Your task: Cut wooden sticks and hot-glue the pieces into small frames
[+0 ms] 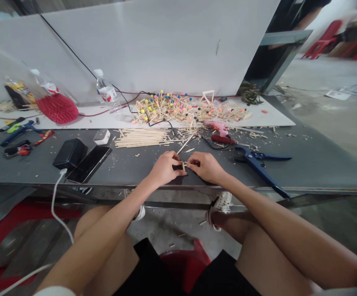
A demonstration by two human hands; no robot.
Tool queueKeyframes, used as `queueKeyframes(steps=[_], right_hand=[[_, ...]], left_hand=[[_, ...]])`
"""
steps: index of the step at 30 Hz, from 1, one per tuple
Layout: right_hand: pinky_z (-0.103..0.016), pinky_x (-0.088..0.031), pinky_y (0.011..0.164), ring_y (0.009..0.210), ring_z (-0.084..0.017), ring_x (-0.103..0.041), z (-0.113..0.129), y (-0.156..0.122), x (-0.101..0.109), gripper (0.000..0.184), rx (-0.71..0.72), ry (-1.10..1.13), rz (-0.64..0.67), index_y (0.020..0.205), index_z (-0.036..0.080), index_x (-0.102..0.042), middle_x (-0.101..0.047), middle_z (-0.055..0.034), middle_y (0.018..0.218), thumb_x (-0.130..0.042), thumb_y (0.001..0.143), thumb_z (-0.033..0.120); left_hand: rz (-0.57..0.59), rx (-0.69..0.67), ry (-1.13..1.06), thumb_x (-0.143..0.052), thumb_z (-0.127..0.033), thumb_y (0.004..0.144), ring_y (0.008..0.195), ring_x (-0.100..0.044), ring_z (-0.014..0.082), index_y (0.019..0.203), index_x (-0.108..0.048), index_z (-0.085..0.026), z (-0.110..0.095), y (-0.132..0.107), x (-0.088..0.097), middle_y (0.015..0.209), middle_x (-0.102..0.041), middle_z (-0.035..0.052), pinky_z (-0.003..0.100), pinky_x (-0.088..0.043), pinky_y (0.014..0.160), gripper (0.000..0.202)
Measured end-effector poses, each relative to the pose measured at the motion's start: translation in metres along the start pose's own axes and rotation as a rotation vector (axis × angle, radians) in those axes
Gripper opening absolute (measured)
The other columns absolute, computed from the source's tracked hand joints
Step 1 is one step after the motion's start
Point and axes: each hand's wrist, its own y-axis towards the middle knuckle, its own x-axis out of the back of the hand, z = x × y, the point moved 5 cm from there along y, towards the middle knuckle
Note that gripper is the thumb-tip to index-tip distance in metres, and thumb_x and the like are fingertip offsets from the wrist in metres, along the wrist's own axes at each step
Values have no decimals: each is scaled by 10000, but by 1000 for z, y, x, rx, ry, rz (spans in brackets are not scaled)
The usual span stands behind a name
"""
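At the table's front edge, my left hand [165, 168] is closed around a small dark piece with a pale wooden edge [183, 165]; its exact kind is hard to make out. My right hand [207, 166] pinches a short wooden stick [187, 164] against that edge, the fingertips of both hands nearly meeting. A longer wooden stick [185, 144] lies just beyond them. Farther back is a row of loose wooden sticks [143, 137]. To the right rest a pink glue gun [217, 128], a red-handled screwdriver [223, 139] and blue-handled cutters [260, 170].
Behind the sticks, a heap of stick pieces with coloured balls [166, 107] lies on a white board [271, 117]. On the left are a phone [89, 164], a black box [70, 153], a white cube [101, 137], pliers [18, 133] and a plastic bottle [106, 90]. Wood scraps dot the grey table [314, 152].
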Motion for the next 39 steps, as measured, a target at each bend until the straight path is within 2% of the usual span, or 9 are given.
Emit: queueKeyframes(steps=[39], right_hand=[[-243,-348,593,632,-121,-525,2,1,-1,69,15,-18,1,765,160,-680,-625,-16,726,-651,827,155]], left_hand=[[2,-8,4,-815,-389,733,898,-585,220,858,-792,-206,0,1,0,932,-622,61,356,-478,819,223]])
